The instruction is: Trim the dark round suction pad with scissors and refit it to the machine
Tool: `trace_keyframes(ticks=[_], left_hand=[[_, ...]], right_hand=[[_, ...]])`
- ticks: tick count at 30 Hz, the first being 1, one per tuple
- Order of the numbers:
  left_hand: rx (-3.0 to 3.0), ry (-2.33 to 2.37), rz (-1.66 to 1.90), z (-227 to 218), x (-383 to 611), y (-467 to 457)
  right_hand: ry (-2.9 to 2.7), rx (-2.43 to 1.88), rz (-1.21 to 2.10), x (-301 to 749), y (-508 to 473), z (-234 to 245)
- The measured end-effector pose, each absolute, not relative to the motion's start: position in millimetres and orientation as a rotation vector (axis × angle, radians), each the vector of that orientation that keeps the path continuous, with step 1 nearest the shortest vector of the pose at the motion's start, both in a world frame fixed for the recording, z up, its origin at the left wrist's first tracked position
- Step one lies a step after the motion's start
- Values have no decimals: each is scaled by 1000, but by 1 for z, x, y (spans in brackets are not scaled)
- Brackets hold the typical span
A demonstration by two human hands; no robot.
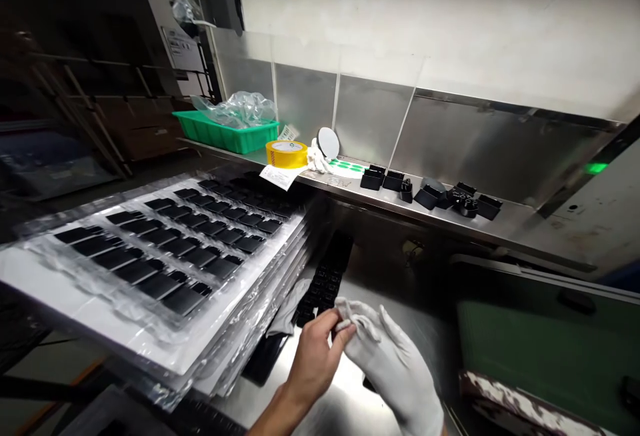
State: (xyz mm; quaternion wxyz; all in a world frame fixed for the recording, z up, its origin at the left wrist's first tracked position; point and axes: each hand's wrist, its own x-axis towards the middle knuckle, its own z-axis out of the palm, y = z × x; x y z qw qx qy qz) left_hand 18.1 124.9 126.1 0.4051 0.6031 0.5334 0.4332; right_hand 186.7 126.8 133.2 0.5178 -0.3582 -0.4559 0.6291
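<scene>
My left hand (316, 349) is bare, its thumb and fingers pinched on the fingertip end of a white glove (395, 369). That glove covers my right hand (387, 356), which is held out with its fingers partly apart and the cloth loose and wrinkled near the tips. Nothing else shows in my right hand. Just beyond my hands, black moulded parts (323, 286) stand in a row on the metal worktop (345, 396). Beside them lies another piece of white cloth (290, 309), which looks like a glove.
At left rises a stack of clear plastic trays (260, 309) holding black parts (170, 243). The back shelf (345, 186) carries a green bin (230, 136), yellow tape (287, 155) and several black pieces (427, 193). A green conveyor belt (540, 349) lies right.
</scene>
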Motion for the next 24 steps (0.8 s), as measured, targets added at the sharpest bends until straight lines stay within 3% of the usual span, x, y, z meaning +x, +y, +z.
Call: trace_keyframes(ticks=[10,18,21,24], left_hand=[[1164,1436,1226,96,28,129],[2440,1451,1159,73,94,77],[2598,1414,1157,67,105,85],[2523,1049,926,70,99,94]], right_hand=[[-591,-428,1654,192,114,142],[-324,-216,1691,185,136,134],[-293,-272,1709,186,143,133],[-239,-367,1763,192,148,133]])
